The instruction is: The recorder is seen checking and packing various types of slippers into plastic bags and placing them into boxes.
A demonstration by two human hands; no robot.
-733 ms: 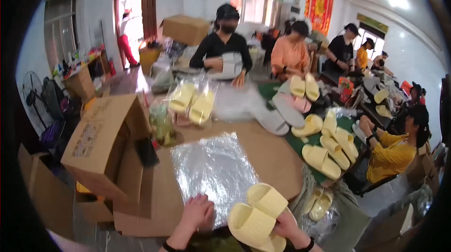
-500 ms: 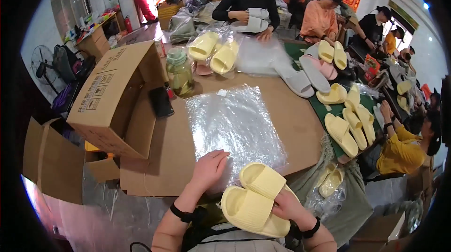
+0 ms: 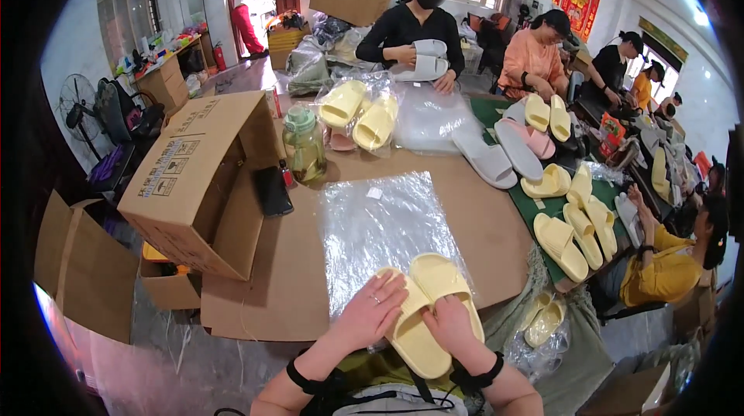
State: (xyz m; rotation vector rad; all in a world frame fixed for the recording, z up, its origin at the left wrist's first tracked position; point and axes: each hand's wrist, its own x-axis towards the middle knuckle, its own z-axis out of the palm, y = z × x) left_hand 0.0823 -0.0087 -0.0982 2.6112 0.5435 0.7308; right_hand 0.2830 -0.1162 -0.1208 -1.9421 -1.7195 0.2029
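A pair of pale yellow slippers (image 3: 418,338) is held side by side at the table's near edge, over the lower part of a clear plastic bag (image 3: 380,218). My right hand (image 3: 453,327) is closed on them, its fingers tucked in at the straps between the two slippers. My left hand (image 3: 372,309), a ring on one finger, lies with its fingers stretched out across the left slipper's upper; its thumb is hidden. The bag lies flat on brown cardboard, a small white label near its top.
An open cardboard box (image 3: 194,183) stands left, near a phone (image 3: 272,190) and a green-lidded jar (image 3: 304,145). Bagged yellow slippers (image 3: 376,123) lie beyond. Loose slippers (image 3: 559,245) cover the green surface at right. Co-workers sit around; one opposite holds grey slippers (image 3: 425,66).
My left hand has moved right, off the plastic bag and onto the left slipper. The slippers have shifted slightly and turned more upright in my right hand. The view has tilted up a little.
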